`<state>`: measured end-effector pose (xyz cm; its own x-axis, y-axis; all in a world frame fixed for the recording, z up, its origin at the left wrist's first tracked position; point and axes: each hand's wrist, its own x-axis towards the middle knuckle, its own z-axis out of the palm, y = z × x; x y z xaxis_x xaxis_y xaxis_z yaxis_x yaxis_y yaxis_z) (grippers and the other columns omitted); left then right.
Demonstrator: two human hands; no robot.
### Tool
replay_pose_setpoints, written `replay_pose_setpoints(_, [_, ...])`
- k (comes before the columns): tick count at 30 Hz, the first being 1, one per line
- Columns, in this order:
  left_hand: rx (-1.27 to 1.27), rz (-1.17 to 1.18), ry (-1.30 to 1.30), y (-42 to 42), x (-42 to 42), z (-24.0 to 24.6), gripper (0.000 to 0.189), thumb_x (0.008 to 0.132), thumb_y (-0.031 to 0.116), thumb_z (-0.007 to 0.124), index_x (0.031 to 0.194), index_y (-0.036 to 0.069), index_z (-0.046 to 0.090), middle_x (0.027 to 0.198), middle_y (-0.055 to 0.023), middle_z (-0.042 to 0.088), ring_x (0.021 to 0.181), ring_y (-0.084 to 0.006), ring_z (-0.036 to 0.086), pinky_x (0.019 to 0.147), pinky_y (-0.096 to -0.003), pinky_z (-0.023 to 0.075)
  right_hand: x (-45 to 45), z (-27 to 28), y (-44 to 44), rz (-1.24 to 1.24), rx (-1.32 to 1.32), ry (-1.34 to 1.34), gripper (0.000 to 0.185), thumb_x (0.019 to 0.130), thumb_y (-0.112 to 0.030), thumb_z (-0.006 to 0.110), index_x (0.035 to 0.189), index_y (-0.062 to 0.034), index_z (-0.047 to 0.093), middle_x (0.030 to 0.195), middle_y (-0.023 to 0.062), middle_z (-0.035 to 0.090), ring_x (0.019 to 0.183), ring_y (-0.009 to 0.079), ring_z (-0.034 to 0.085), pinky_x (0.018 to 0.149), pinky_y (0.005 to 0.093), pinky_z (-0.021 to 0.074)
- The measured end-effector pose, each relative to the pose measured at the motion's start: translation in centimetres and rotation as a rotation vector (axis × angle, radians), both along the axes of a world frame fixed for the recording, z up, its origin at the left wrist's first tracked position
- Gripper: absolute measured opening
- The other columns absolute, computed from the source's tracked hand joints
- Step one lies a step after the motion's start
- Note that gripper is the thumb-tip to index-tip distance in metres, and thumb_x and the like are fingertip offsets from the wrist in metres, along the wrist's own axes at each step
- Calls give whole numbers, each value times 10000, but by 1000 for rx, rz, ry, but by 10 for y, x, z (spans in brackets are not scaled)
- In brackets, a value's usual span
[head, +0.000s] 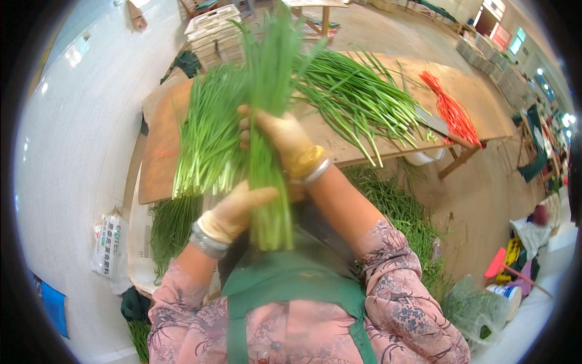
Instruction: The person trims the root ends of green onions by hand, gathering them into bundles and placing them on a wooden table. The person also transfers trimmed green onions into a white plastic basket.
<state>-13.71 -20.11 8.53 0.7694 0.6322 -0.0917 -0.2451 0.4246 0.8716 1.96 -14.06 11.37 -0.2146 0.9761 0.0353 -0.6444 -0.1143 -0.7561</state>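
Observation:
Between my two gloved hands a bunch of long green garlic chives [271, 218] is held upright, its leafy tops blurred. My left hand [234, 211] grips it near the pale cut ends, thumb across the front. Higher up, my right hand [282, 136] wraps around the middle of the stalks. A pile of chives [211, 132] lies on the wooden table [159, 150] to the left, cut ends towards me. Another loose pile [359, 91] spreads across the table on the right. By its stem ends lies a knife [439, 125], its blade partly covered.
Red ties [450, 107] lie at the table's right. Below, a white crate [138, 245] holds greens at left, and a heap of loose leaves [400, 214] covers the floor at right. Stacked crates [213, 36] stand behind; a clear plastic bag [473, 309] sits at lower right.

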Motion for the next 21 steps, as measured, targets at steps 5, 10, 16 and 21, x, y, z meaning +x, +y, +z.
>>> replay_pose_setpoints(5, [-242, -1, -84, -10, 45, -38, 302, 933, 232, 661, 1158, 41, 598, 697, 14, 508, 628, -132, 535, 843, -402, 535, 33, -12, 0, -85, 216, -437, 444, 948, -413, 695, 1110, -1, 657, 889, 110, 708, 775, 208, 678, 706, 365, 546])
replay_pose_setpoints(10, [-414, -7, -194, -10, 64, -45, 219, 982, 214, 582, 1097, 29, 604, 615, 65, 348, 538, -97, 421, 727, -349, 494, 147, 12, -50, -522, 356, -1462, 616, 943, -608, 562, 988, -8, 692, 891, 239, 696, 847, 373, 688, 782, 450, 533])
replay_pose_setpoints(16, [-500, 57, -205, -11, 79, -56, 264, 997, 197, 601, 1196, 25, 614, 771, 35, 524, 675, -101, 534, 705, -309, 506, 217, -53, -82, -411, -32, -1914, 450, 945, -466, 594, 896, -38, 726, 898, 227, 709, 876, 411, 674, 804, 510, 511])
replay_pose_setpoints(21, [-396, 204, -76, -8, 83, -33, 279, 972, 145, 640, 1230, 40, 628, 1044, -75, 714, 795, -152, 668, 720, -334, 560, 207, -62, -113, -479, -65, -1090, 344, 966, -331, 638, 881, -7, 713, 789, 96, 712, 715, 188, 658, 675, 352, 511])
